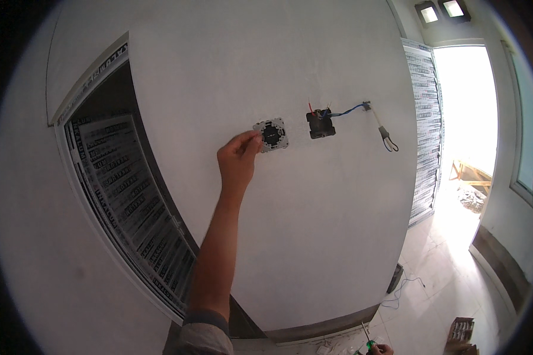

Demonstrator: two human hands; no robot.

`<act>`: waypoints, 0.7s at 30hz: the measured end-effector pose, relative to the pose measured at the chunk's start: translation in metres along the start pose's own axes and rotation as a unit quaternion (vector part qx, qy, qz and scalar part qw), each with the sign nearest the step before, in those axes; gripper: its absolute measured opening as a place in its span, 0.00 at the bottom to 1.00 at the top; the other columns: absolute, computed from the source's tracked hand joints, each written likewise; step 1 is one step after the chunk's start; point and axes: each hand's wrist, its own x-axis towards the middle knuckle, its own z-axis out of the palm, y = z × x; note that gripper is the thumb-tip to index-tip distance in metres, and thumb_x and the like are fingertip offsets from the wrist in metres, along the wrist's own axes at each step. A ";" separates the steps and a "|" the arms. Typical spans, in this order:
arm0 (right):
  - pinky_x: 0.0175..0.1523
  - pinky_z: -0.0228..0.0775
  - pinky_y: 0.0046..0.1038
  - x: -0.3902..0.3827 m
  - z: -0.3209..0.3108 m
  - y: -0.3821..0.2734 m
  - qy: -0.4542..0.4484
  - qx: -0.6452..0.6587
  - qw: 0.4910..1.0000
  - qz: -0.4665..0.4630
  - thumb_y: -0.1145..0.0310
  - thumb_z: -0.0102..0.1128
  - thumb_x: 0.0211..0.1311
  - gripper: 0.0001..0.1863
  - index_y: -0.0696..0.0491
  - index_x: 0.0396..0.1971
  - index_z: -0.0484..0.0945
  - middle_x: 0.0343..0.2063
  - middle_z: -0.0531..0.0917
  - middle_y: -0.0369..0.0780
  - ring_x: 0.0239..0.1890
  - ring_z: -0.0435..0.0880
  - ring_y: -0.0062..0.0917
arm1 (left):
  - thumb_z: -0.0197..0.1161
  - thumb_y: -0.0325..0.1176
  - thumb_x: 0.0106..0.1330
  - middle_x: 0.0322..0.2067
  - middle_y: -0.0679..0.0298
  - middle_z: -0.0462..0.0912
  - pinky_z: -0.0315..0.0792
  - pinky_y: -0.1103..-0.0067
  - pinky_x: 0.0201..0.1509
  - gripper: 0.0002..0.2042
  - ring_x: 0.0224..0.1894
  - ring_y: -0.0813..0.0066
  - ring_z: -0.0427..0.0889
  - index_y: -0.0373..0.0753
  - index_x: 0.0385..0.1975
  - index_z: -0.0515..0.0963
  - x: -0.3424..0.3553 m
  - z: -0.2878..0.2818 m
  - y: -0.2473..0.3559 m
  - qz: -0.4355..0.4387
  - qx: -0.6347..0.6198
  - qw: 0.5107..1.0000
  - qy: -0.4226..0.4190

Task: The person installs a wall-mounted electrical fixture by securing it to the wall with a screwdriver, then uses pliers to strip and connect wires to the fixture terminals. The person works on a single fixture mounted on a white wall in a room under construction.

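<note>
My left hand (241, 147) is raised to the white wall, its fingers closed on the left edge of a socket or switch insert (273, 135) with a grey metal frame and black middle. Whether the insert sits in the wall or is only held against it, I cannot tell. Just right of it is a black wall box (320, 124) with red and blue wires sticking out of its top. At the lower edge my right hand (382, 349), partly cut off, grips a screwdriver (370, 343) with a green handle, its shaft pointing up.
Blue wire runs from the box to a hole with a hanging white cable (386, 136). A film-wrapped window frame (115, 160) is at left, a wrapped door (423, 130) by the bright doorway at right. A box of small parts (461, 331) and blue wire (404, 290) lie on the floor.
</note>
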 end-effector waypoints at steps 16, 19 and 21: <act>0.16 0.60 0.24 0.006 -0.013 0.071 0.021 -0.103 0.994 0.022 0.56 0.72 0.66 0.20 0.61 0.41 0.83 0.22 0.84 0.40 0.13 0.72 0.17 | 0.71 0.25 0.67 0.38 0.56 0.88 0.81 0.75 0.48 0.06 0.40 0.68 0.87 0.37 0.42 0.90 0.039 0.010 -0.008 0.179 0.200 0.962 -0.041; 0.16 0.61 0.24 0.011 -0.013 0.080 0.013 -0.117 0.993 0.018 0.56 0.72 0.67 0.20 0.60 0.42 0.82 0.23 0.84 0.40 0.13 0.72 0.17 | 0.71 0.25 0.67 0.39 0.56 0.88 0.81 0.74 0.48 0.06 0.41 0.68 0.87 0.37 0.42 0.90 0.039 0.012 -0.009 0.190 0.189 0.963 -0.041; 0.16 0.61 0.25 0.016 -0.012 0.086 0.013 -0.133 0.991 0.019 0.56 0.71 0.67 0.20 0.60 0.43 0.82 0.23 0.84 0.40 0.13 0.73 0.18 | 0.71 0.25 0.67 0.39 0.56 0.88 0.81 0.74 0.48 0.06 0.41 0.68 0.87 0.37 0.42 0.89 0.040 0.013 -0.009 0.196 0.194 0.960 -0.039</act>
